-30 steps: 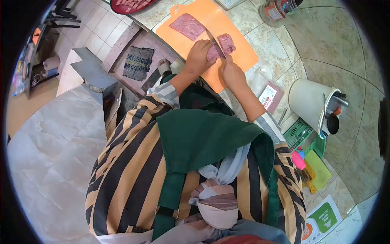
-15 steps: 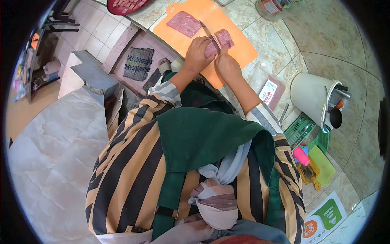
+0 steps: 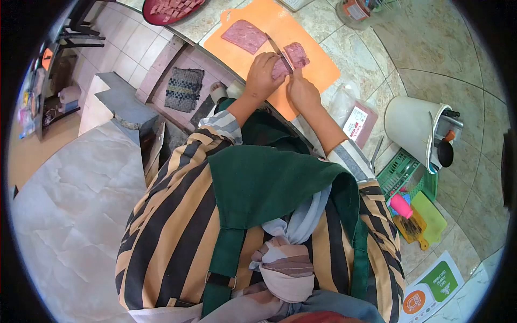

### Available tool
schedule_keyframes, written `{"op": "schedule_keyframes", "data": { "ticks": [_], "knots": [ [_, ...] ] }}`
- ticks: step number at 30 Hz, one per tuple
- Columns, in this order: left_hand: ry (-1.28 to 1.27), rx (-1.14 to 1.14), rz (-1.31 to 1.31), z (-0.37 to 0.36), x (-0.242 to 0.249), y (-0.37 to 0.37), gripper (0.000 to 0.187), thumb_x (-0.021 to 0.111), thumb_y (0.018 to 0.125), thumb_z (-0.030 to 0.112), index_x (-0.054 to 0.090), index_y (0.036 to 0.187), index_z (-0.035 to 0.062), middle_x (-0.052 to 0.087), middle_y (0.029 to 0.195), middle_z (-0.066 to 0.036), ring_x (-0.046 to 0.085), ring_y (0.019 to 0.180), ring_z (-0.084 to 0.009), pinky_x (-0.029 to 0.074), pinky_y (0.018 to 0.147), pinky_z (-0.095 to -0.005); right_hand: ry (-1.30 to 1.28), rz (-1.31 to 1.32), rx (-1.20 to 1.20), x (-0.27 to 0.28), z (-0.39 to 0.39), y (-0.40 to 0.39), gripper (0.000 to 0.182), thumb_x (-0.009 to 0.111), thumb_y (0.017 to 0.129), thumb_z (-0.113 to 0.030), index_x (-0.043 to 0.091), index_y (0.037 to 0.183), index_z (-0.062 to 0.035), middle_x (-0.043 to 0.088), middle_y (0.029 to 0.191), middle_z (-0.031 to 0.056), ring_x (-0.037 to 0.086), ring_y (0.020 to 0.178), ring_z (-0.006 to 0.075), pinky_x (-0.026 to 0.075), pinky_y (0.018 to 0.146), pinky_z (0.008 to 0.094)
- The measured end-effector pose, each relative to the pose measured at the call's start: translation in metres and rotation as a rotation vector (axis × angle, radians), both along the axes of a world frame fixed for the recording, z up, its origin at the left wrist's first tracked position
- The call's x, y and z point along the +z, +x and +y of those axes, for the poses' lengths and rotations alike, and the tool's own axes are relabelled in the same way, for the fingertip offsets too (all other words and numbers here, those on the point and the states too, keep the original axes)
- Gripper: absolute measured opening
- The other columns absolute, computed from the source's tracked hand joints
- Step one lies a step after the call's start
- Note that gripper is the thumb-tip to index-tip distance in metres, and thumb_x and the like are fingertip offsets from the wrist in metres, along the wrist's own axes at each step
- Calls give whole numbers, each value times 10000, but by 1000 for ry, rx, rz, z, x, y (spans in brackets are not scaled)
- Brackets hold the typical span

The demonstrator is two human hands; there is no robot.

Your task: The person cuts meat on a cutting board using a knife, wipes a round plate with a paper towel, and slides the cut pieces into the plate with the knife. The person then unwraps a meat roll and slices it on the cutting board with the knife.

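Observation:
On an orange cutting board (image 3: 318,72) lies a flat pink slab of meat (image 3: 244,36). My left hand (image 3: 262,75) presses a smaller meat piece (image 3: 279,69) against the board, its fingers curled on top. My right hand (image 3: 302,90) is closed round the knife handle, which is mostly hidden. The knife blade (image 3: 277,49) points up and left, between the held piece and a cut meat portion (image 3: 297,55) on the right.
A red plate (image 3: 156,19) of diced meat is at the top left. Right of the board lie a packaged meat pack (image 3: 360,123), a white bucket (image 3: 406,124) with utensils, a green basket (image 3: 396,171) and a glass jar (image 3: 353,12) further up.
The whole view has shifted slightly. Both hands, the knife and the meat keep nearly the same places on the board.

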State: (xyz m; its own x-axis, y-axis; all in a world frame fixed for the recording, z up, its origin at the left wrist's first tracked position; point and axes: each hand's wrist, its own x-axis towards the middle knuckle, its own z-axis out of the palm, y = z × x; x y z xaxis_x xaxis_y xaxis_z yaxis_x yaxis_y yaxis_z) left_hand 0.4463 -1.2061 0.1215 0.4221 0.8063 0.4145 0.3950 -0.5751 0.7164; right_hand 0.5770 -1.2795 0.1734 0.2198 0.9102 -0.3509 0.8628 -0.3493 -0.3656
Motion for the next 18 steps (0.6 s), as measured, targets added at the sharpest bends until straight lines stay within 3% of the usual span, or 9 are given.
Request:
{"op": "schedule_keyframes", "data": {
  "ticks": [8, 18],
  "knots": [
    [6, 4, -15, -1, -2, 0, 502, 802, 687, 159, 609, 1116, -16, 588, 1130, -167, 548, 1078, -340, 456, 947, -411, -139, -37, -46, 14, -30, 10, 205, 440, 932, -202, 443, 998, -8, 647, 761, 287, 654, 717, 458, 506, 655, 569],
    [-31, -8, -16, -4, 10, -15, 565, 805, 675, 148, 595, 1180, 2, 586, 1164, -168, 539, 1114, -348, 433, 984, -428, -38, -8, -9, 31, -14, 10, 214, 449, 935, -205, 433, 998, -1, 636, 731, 294, 642, 690, 471, 504, 641, 562]
  ]
}}
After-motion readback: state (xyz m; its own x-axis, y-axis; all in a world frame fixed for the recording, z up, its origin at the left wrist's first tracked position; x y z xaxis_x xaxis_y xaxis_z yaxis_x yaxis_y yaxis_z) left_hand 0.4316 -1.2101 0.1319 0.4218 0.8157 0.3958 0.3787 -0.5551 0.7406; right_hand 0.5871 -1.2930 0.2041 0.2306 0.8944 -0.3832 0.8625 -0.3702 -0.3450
